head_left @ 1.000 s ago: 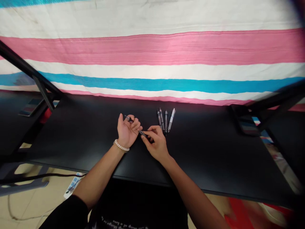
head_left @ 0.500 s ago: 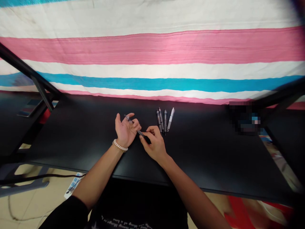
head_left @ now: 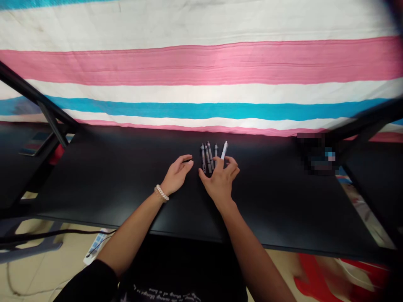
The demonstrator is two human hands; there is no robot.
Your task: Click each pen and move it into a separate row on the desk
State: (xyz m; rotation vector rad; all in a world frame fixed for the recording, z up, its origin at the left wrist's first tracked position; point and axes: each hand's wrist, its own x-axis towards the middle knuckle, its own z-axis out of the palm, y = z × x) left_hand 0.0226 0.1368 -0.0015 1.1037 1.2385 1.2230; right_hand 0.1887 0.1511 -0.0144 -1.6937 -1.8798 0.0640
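A row of several pens lies side by side on the black table, pointing away from me. The leftmost dark pen (head_left: pixel 203 155) and two more beside it are close together, a grey pen (head_left: pixel 215 150) lies slightly apart, and a white pen (head_left: pixel 224 149) is at the right end. My right hand (head_left: pixel 218 178) is over the near ends of the row with fingers spread and thumb at the left side; its fingers hide parts of the grey and white pens. To the left of the row, my left hand (head_left: pixel 176 174) is open with nothing in it, its fingers stretched toward the pens.
The black table (head_left: pixel 110 180) reaches to a striped sheet (head_left: pixel 201 63) at the back. Black frame bars (head_left: pixel 52 121) stand at both sides. A blurred-out object (head_left: pixel 317 155) sits at the right. Below the table are a power strip (head_left: pixel 95 246) and a red stool (head_left: pixel 311 277).
The pen that was between both hands now lies at the left end of the row. My right hand has moved right over the pens; my left hand has turned over, empty.
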